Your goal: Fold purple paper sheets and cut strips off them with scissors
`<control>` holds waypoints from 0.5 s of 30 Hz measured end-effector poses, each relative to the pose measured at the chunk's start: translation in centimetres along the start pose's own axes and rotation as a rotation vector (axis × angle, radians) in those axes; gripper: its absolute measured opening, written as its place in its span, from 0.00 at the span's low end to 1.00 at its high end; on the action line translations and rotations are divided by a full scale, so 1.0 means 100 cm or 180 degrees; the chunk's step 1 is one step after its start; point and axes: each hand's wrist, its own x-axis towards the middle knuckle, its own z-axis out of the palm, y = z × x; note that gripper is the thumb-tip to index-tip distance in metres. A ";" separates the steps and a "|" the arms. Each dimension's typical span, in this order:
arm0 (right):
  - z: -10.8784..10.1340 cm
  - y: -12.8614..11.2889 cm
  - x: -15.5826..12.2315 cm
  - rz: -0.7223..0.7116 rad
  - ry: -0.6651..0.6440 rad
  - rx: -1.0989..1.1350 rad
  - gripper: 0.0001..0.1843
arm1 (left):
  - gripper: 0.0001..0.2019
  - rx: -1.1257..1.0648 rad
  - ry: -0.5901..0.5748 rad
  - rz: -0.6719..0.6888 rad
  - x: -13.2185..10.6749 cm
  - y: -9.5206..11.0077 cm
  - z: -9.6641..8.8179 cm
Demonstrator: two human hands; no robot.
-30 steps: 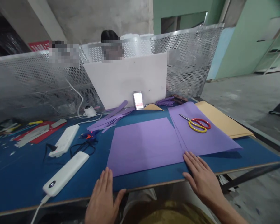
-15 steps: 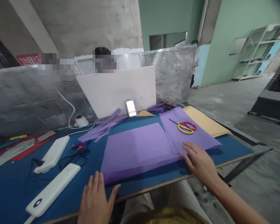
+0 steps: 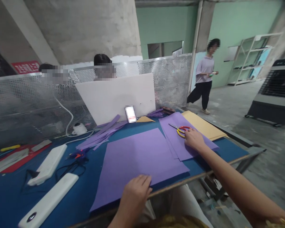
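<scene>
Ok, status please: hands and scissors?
Right hand touching red-and-yellow scissors, grip unclear. Left hand on large purple paper sheet. Nothing in the way.

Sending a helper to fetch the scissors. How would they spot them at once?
On the blue table, look to the far right, where a smaller purple sheet lies beside a tan sheet. The scissors rest on that purple sheet by the right hand; their red and yellow handles stand out against the paper.
</scene>
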 end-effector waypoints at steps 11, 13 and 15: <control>0.006 0.003 0.046 0.0481 -0.0307 0.0368 0.20 | 0.04 -0.0138 -0.0556 -0.0210 0.035 0.012 0.001; 0.005 0.006 0.054 0.0516 -0.0376 0.0579 0.20 | 0.04 -0.0112 -0.0740 -0.0292 0.039 0.013 -0.001; 0.004 0.010 0.058 0.0573 -0.0374 0.0832 0.20 | 0.05 -0.0065 -0.0872 -0.0322 0.043 0.014 -0.002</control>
